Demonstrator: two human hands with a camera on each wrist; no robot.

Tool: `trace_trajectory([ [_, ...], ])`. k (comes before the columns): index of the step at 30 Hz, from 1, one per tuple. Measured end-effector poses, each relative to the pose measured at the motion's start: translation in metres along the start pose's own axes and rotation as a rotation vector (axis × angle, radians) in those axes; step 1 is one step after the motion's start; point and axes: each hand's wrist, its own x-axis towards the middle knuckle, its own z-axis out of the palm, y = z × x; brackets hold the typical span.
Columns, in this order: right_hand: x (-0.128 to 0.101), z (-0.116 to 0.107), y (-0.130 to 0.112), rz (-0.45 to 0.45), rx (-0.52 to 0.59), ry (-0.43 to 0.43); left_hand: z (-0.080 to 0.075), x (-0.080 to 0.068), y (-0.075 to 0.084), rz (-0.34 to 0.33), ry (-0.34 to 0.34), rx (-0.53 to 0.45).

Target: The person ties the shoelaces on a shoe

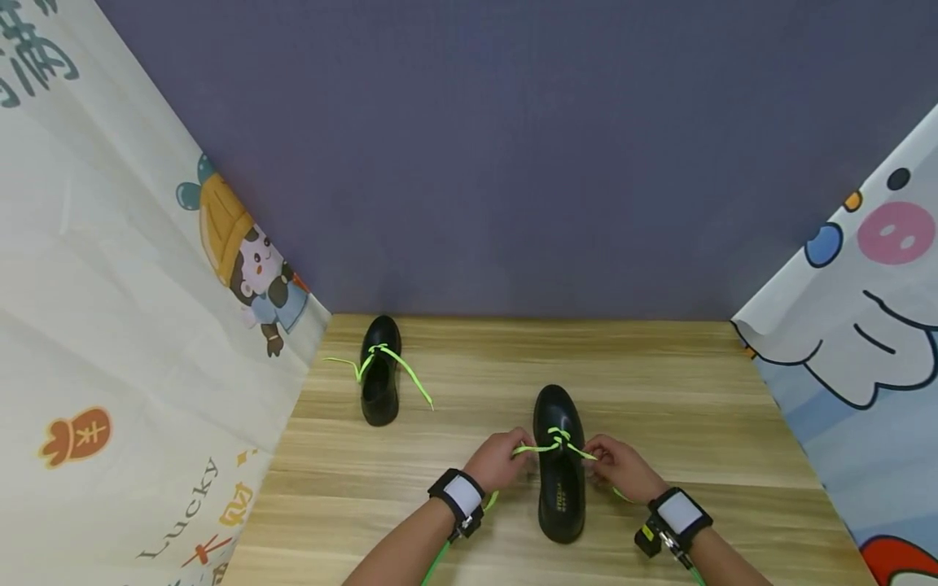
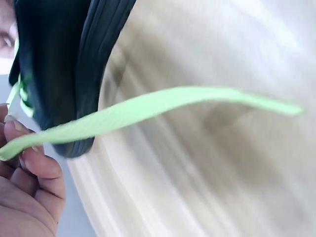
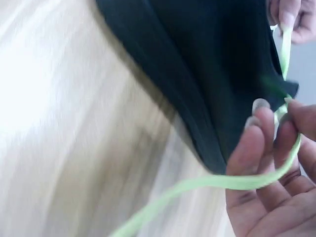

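A black dress shoe (image 1: 561, 496) stands on the wooden table, toe pointing away, with a neon green shoelace (image 1: 558, 440) through its eyelets. My left hand (image 1: 501, 461) pinches one lace end to the left of the shoe. In the left wrist view the free tail of that lace (image 2: 148, 106) trails past the fingers. On the other side my right hand (image 1: 623, 467) pinches the second lace end between thumb and fingers. Its loose tail (image 3: 197, 182) curves down from the fingers in the right wrist view. Both lace ends stretch outward from the shoe's throat.
A second black shoe (image 1: 380, 382) with green laces spread loose stands at the back left of the wooden table (image 1: 659, 366). Behind the table rises a grey-purple panel (image 1: 513, 163). Printed cloths hang at the left (image 1: 132, 285) and right (image 1: 843, 358).
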Motion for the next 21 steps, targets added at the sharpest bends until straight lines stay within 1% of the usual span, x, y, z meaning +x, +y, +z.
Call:
trace_trajectory([
  [5, -0.005, -0.018, 0.0, -0.056, -0.179, 0.081, -0.015, 0.002, -0.01, 0.036, 0.058, 0.081],
  [6, -0.006, -0.021, 0.0, -0.051, -0.202, 0.094, -0.017, 0.002, -0.013, 0.041, 0.073, 0.101],
  [10, -0.009, -0.032, 0.002, -0.012, -0.265, 0.129, -0.022, 0.001, -0.022, 0.03, 0.127, 0.15],
  [12, -0.01, -0.036, 0.004, 0.008, -0.297, 0.134, -0.024, 0.0, -0.026, 0.03, 0.162, 0.192],
  [14, -0.012, -0.039, 0.007, 0.012, -0.333, 0.151, -0.025, -0.001, -0.029, 0.032, 0.202, 0.234],
  [17, -0.015, -0.042, 0.012, -0.005, -0.375, 0.19, -0.028, -0.002, -0.031, 0.06, 0.263, 0.303],
  [19, -0.017, -0.043, 0.014, -0.035, -0.407, 0.23, -0.028, -0.002, -0.03, 0.075, 0.286, 0.31],
  [21, -0.018, -0.043, 0.014, -0.066, -0.446, 0.273, -0.027, 0.0, -0.03, 0.078, 0.296, 0.286],
])
